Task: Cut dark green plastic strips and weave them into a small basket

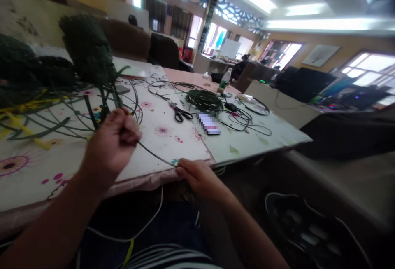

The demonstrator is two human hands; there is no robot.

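Note:
A thin dark green strip (156,156) stretches between my two hands above the table's front edge. My left hand (112,139) is closed around its upper end, with the fingers curled in. The thumb and fingers of my right hand (196,174) pinch the lower end. Just beyond my left hand is a dark green woven piece (88,48), with loose strips hanging from its lower side. Whether the held strip joins that piece is hidden behind my left hand.
Black-handled scissors (182,113) and a phone (209,123) lie on the flowered tabletop (166,137). Behind them are a coil of dark green strip (203,100) and a bottle (225,80). Yellow strips (26,129) lie at the left. A chair (314,232) stands at lower right.

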